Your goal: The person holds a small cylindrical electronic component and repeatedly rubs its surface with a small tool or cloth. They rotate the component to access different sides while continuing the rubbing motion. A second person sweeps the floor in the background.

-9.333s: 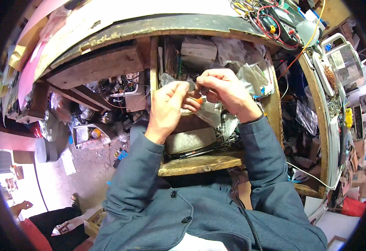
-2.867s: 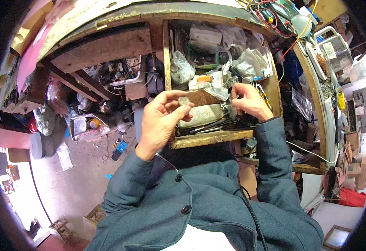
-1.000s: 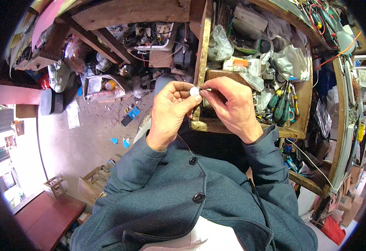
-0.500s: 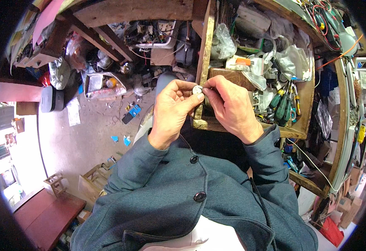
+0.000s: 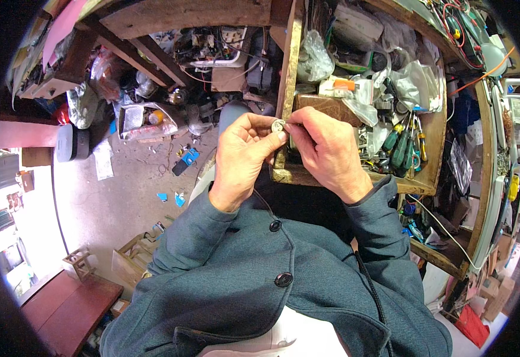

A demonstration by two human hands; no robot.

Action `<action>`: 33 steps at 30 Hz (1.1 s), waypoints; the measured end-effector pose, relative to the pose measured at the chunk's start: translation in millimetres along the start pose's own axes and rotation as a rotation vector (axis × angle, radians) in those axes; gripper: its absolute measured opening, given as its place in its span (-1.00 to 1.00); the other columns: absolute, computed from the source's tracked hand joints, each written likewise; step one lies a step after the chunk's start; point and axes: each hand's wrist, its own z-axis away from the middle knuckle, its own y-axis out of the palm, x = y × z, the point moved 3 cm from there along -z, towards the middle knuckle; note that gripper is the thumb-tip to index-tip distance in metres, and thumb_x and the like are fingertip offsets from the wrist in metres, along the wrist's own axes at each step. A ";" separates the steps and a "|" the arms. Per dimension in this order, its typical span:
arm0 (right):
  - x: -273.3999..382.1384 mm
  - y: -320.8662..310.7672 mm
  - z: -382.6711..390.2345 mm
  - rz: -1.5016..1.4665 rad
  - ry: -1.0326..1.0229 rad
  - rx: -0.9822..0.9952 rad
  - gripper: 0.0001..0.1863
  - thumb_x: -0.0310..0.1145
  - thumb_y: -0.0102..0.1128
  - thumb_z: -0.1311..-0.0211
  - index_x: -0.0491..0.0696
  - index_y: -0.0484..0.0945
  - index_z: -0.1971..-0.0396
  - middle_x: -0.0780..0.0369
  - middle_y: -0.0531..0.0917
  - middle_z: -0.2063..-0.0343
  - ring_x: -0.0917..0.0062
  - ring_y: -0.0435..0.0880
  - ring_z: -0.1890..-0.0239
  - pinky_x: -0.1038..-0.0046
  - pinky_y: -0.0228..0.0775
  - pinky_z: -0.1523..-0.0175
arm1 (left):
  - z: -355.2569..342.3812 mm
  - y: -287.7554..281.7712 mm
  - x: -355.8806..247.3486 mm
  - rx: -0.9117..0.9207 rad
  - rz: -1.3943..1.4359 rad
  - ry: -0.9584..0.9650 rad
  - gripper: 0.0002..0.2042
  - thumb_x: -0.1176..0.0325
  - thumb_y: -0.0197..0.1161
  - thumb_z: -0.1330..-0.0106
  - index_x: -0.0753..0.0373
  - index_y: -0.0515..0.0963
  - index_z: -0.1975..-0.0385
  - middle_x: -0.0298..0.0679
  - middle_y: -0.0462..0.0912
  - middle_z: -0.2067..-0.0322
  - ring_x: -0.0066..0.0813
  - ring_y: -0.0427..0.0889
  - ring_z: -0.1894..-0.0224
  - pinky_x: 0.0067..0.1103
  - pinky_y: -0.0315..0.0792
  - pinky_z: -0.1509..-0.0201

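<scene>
The left hand (image 5: 245,153) grips a small, round, pale disc (image 5: 278,126) between thumb and forefinger, its other fingers curled in toward the palm. The right hand (image 5: 329,154) meets it from the other side, thumb and forefinger drawn together with their tips at the disc's right edge; whether they also grip the disc or some tiny part of it cannot be told, as the contact is too small to make out. The disc is held up between the two hands, seen against the left side of an open, worn wooden drawer (image 5: 288,71), near its front corner. Both wrists come out of the sleeves of a dark blue-grey buttoned coat (image 5: 236,262). Inside the drawer, beyond the right hand, lie a crumpled clear plastic bag (image 5: 315,59), a brown box-shaped block (image 5: 326,109) and, close above that, a small bright orange piece (image 5: 344,85). Screwdrivers with dark green handles (image 5: 398,156) lie in the drawer's right part, beside a slim yellow-and-black handle (image 5: 422,147). To the left, on the grey floor (image 5: 132,172), are a blue-and-black flat object (image 5: 185,162) and small bright blue scraps (image 5: 179,199). A reddish-brown tabletop (image 5: 72,312) fills the lower left.
</scene>
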 end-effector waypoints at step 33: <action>1.9 1.3 -0.2 0.022 -0.022 -0.011 -0.90 -0.50 0.27 -0.22 -0.12 0.53 0.31 0.06 0.60 0.49 0.12 0.66 0.43 0.24 0.51 0.35 | 1.5 -0.7 0.1 0.002 -0.006 0.012 -0.77 0.47 0.41 -0.28 0.35 0.57 0.13 -0.33 0.68 0.32 -0.73 0.57 0.38 -0.76 0.44 0.37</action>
